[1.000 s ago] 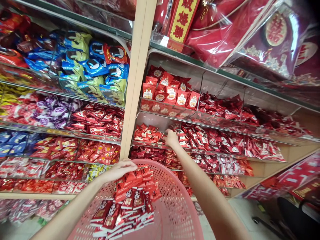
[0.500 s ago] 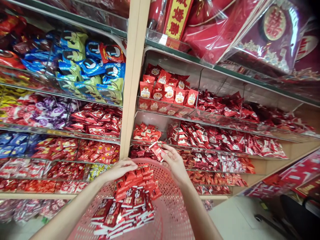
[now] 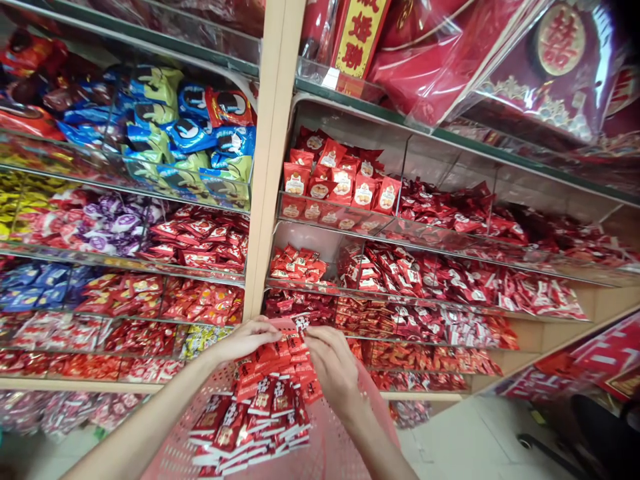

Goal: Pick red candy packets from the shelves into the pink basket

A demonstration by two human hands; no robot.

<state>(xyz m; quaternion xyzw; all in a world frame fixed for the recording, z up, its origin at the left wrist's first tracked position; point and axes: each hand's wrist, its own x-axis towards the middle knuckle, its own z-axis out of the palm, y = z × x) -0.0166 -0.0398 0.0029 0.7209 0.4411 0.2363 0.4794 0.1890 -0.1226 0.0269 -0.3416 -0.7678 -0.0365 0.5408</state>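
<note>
Here, left hand (image 3: 245, 339) and right hand (image 3: 333, 365) clasp one stack of red packets (image 3: 270, 393).

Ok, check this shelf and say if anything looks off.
One odd spot: the clear bin beside the wooden upright holds only a small pile of red packets, its back panel showing, while the next bin is packed full. Nothing looks spilled around the left hand or right hand.

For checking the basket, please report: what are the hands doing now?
Left hand, right hand: both on red packets. Packets stacked in pink basket. Nothing between hands and packets.
</note>
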